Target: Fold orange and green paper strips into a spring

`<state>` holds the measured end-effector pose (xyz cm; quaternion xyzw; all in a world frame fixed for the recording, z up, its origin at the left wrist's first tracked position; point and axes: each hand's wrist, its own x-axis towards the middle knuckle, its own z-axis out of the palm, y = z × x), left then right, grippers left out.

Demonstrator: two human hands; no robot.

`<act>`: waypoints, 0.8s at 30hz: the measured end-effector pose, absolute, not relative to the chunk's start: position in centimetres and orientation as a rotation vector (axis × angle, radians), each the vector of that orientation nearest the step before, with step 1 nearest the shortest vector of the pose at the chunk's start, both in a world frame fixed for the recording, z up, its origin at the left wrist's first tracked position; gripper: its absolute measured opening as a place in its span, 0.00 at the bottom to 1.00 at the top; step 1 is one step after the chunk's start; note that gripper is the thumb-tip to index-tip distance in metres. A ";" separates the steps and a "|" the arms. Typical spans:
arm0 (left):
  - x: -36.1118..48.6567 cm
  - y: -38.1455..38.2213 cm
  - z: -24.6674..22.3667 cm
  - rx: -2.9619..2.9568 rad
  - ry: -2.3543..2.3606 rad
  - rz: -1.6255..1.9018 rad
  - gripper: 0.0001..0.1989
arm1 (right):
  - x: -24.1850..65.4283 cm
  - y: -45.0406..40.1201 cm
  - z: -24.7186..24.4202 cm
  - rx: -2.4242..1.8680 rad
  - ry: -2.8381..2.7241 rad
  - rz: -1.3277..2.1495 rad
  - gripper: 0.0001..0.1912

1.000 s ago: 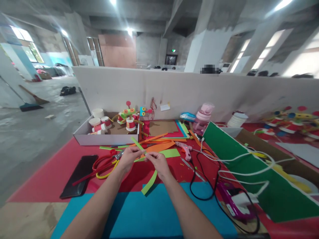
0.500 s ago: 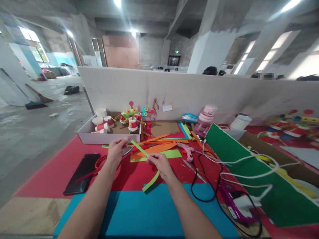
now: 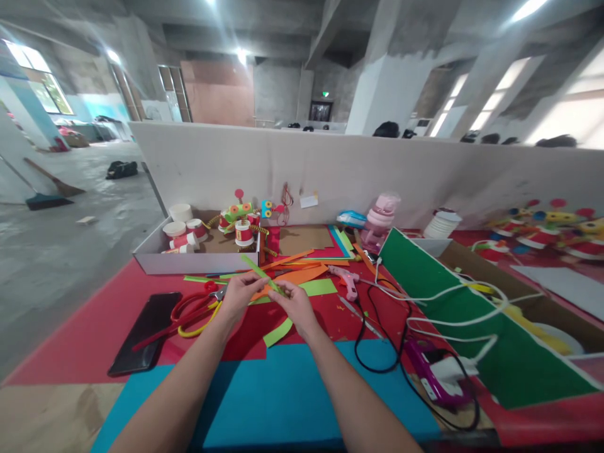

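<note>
Here we are at the pinch: the right grip [image 3: 290, 292] has its thumb and fingers pressed together on a green strip [image 3: 255, 267], holding it where it disappears into the fingers. The left grip [image 3: 262, 280] comes in just beside it, fingertips drawn together and pinching the strip a little farther along. The paper sits up between the two, above the desk [image 3: 56, 406]. Below the right palm we spot a green tail [image 3: 278, 333]; the hand hides whether it joins the same strip.

Outward we go! Red sheeting [image 3: 80, 340] covers most of the desk, and a blue sheet [image 3: 268, 402] lies along the near edge. Orange paper [image 3: 306, 274] is spread just beyond the fingers, a pink glue gun [image 3: 348, 283] to its right. Scissors [image 3: 219, 294] and a black phone [image 3: 146, 333] lie left of the hands, and behind them stands a white box [image 3: 201, 264] with paper cups inside. A white partition [image 3: 212, 163] closes the back; past it we get concrete pillars, ceiling lights and a grey floor [image 3: 85, 245].

And the strip's line? Its long axis slants from the right fingers away to the far left, the free end pointing toward the white box.
</note>
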<state>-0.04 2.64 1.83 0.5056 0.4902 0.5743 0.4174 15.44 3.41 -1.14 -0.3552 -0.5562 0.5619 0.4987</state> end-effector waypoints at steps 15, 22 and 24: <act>-1.3 3.1 1.8 1.065 1.044 1.568 0.14 | 15.8 3.2 -0.3 -0.886 -1.323 1.320 0.18; -0.3 2.9 1.6 1.091 1.025 1.495 0.14 | 15.5 2.9 -0.3 -0.873 -1.318 1.334 0.17; -0.1 2.9 1.6 1.108 1.033 1.493 0.15 | 15.5 2.9 -0.3 -0.860 -1.328 1.336 0.17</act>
